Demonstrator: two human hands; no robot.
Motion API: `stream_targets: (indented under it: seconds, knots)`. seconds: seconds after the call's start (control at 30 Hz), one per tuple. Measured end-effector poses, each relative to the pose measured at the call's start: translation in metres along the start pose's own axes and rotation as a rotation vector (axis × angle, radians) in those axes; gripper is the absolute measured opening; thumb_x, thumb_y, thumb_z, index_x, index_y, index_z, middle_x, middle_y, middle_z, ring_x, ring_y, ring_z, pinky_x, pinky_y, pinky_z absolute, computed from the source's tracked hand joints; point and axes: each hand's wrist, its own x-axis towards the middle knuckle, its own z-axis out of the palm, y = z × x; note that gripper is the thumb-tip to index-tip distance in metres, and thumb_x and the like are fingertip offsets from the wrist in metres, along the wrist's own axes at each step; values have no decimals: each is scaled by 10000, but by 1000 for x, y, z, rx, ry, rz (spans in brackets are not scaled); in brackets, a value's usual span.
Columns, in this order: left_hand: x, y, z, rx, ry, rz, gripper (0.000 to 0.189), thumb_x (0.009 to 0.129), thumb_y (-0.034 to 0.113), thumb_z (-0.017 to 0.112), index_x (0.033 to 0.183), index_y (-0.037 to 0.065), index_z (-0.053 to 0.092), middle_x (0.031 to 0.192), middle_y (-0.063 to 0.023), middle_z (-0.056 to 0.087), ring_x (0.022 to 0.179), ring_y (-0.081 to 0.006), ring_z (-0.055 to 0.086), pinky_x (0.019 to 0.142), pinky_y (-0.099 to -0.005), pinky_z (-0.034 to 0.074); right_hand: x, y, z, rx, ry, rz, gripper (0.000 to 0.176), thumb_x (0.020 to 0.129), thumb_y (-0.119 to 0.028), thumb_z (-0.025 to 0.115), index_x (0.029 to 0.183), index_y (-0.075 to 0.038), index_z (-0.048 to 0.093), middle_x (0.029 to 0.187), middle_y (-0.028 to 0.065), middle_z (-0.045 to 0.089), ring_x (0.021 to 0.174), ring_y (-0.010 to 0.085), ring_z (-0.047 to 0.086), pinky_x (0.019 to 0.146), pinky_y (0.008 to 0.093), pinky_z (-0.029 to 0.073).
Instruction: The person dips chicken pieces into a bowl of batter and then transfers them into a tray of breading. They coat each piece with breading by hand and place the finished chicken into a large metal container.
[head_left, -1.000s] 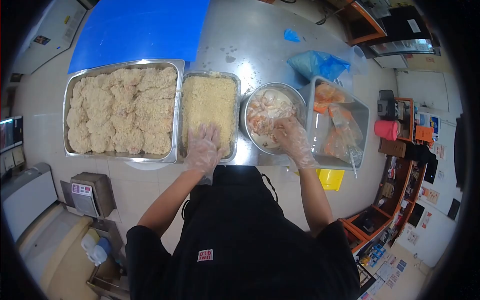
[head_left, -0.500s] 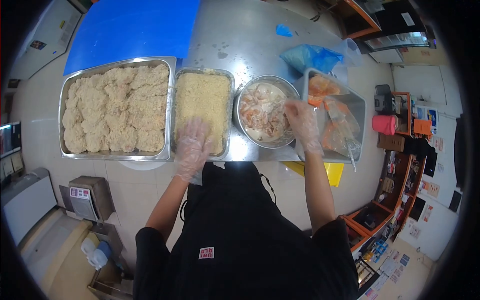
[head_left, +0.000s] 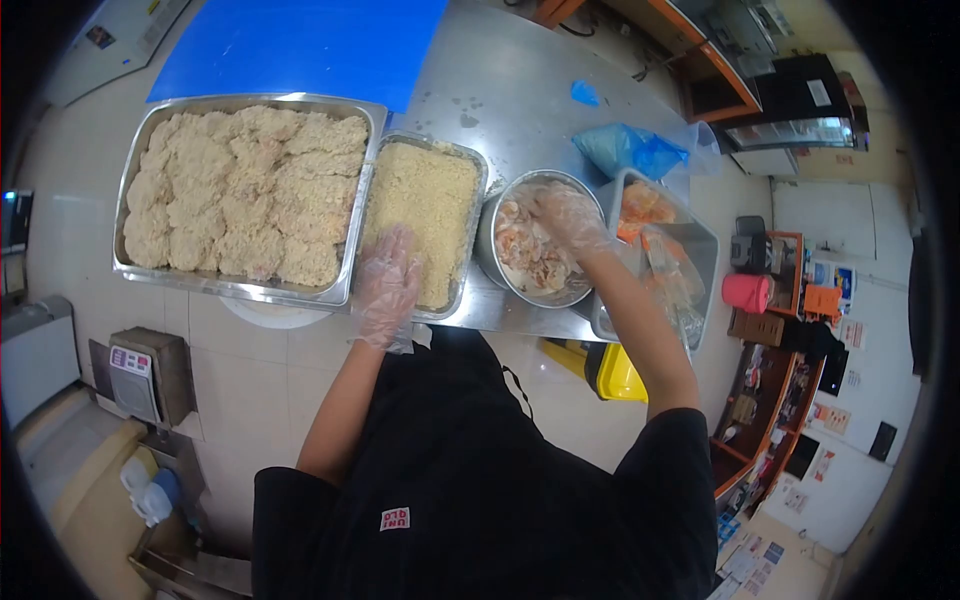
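My left hand [head_left: 388,288], in a clear plastic glove, lies with its fingers stretched out on the pale breadcrumbs [head_left: 425,205] near the front of a metal crumb tray [head_left: 474,235]. A round metal pot [head_left: 490,245] stands to the right, holding raw meat pieces [head_left: 528,252] in a whitish liquid. My gloved right hand [head_left: 574,222] reaches over the pot's rim into its upper right part. Its fingertips are down among the meat, so whether they grip a piece is hidden. Left of the crumbs, a large metal tray [head_left: 368,160] is filled with crumb-coated pieces [head_left: 245,195].
Right of the pot, a grey bin [head_left: 708,270] holds orange-tinted plastic bags, partly behind my right forearm. A blue plastic bag [head_left: 630,150] lies behind it. A blue sheet [head_left: 300,45] covers the steel table's back left. Something yellow [head_left: 620,375] is below the table edge.
My right hand has moved from the pot's right rim inward, down into the meat. My left hand stays on the breadcrumbs. The whole view has turned slightly.
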Motion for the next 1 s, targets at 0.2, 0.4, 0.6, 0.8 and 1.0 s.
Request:
stream_targets:
  seconds: [0.2,0.4,0.6,0.8,1.0]
  knots:
    - [-2,1,-1,8,26,-26,509,1044,255,609,1494,17,592,1508,-216,619,1426,-386,559,1252,-555,346,-22,3,-2,-68,-41,61,275,991,-277,634,1089,-43,742,1138,220,737,1100,398,715,944,521,568]
    - [-3,-1,2,9,23,-25,499,1048,262,600,1491,31,599,1510,-202,622,1424,-376,563,1263,-549,337,-48,0,-24,-88,152,25,237,922,-188,669,1110,-50,712,1145,205,715,1088,409,701,915,529,581]
    - [1,2,-4,-11,15,-18,492,1036,251,609,1480,40,614,1475,-207,649,1393,-380,592,1246,-552,364,-72,-5,-32,-132,-35,83,236,961,-211,661,1126,-55,721,1184,212,712,1100,395,699,868,526,585]
    - [0,1,-4,-17,13,-3,494,1029,237,619,1481,39,613,1463,-212,658,1386,-376,602,1243,-557,367,-67,-7,-39,95,-53,94,289,973,-203,657,1219,-83,746,1245,235,705,1162,394,688,977,516,545]
    - [-1,0,-2,1,20,7,498,1026,231,625,1487,46,608,1458,-207,662,1385,-369,604,1245,-550,369,-5,3,-15,102,-153,-246,479,871,-131,680,1347,-92,706,1255,238,708,1194,439,674,1069,512,509]
